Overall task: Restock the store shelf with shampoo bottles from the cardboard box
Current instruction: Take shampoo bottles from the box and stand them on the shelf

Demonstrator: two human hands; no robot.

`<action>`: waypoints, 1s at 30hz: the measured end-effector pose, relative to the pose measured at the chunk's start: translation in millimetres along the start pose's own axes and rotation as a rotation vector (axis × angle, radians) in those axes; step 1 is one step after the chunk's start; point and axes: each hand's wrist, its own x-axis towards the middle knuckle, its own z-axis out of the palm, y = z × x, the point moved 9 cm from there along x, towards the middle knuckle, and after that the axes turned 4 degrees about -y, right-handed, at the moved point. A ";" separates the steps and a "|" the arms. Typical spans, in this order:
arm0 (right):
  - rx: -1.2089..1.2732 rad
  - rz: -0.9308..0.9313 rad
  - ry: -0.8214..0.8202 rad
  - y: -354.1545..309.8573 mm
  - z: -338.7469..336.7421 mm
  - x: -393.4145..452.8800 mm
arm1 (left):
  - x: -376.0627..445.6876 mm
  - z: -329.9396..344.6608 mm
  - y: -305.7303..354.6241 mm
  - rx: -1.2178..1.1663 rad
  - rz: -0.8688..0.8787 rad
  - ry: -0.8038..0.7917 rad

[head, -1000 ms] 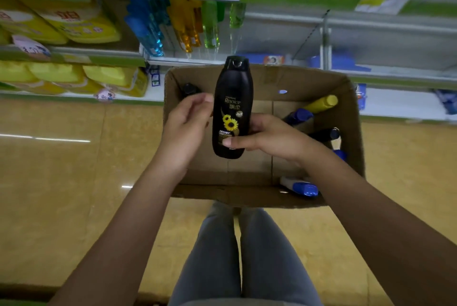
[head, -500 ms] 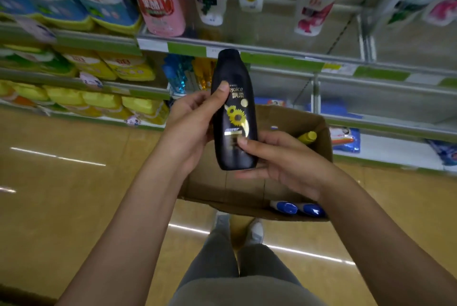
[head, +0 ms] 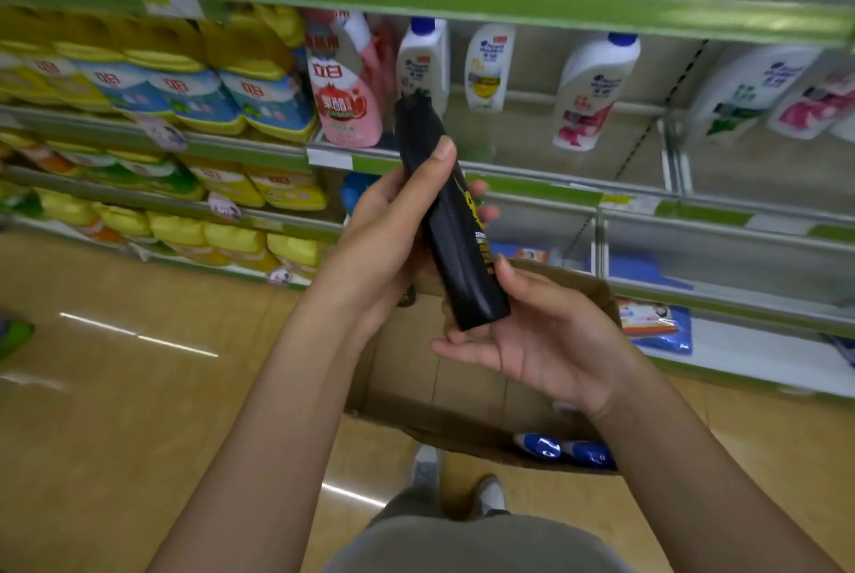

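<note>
While the fingers (head: 481,213) of the left hand (head: 388,230) are curling round a black shampoo bottle (head: 451,220), thumb pressing its front, the right hand (head: 541,341) is cupping its base with relaxed, straight fingers. Just below both hands, a cardboard box (head: 462,392) is sitting on the floor, holding blue-capped bottles (head: 562,452). Beyond the fingers, white bottles (head: 594,91) are standing on the shelf (head: 532,183).
</note>
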 end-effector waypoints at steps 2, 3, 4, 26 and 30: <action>0.036 0.015 -0.043 0.3 5.6 -0.5 | 0.0 4.4 7.6 0.036 0.031 0.010; 0.041 0.013 -0.068 0.0 8.7 -0.9 | -0.3 6.3 10.8 0.062 0.041 0.016; 0.039 0.009 -0.092 0.1 11.4 -1.4 | -0.2 7.4 13.5 0.092 0.053 0.019; -0.675 -0.567 0.331 -94.1 75.0 -33.7 | -0.3 44.5 111.3 0.010 0.361 -0.078; -0.793 -0.731 0.405 -113.5 94.7 -49.8 | -3.6 60.3 132.4 0.066 0.403 -0.137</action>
